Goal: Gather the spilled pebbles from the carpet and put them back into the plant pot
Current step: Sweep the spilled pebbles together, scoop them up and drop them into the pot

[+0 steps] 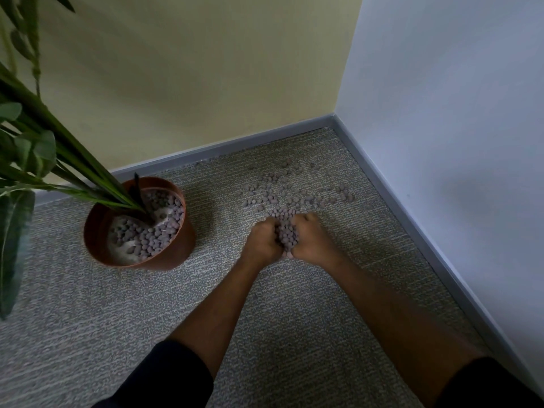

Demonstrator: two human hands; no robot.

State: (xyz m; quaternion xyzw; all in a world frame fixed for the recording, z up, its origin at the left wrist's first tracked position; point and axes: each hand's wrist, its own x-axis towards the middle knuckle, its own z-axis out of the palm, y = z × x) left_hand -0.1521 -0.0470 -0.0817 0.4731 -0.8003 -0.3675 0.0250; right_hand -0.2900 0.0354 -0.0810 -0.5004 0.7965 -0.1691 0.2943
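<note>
Grey-brown pebbles [290, 195] scattered on grey carpet [88, 334], right of tilted terracotta plant pot [176, 248].

No writing, label, brand mark, number or sign can be read anywhere in the head view. The terracotta plant pot [164, 251] shows a plain outer wall, and both walls, the grey baseboard [223, 145] and the carpet [88, 319] are unmarked surfaces.

carpet [223, 231] btwn pot [164, 254] & hands bare; leaves [44, 148] overhang pot.
</note>
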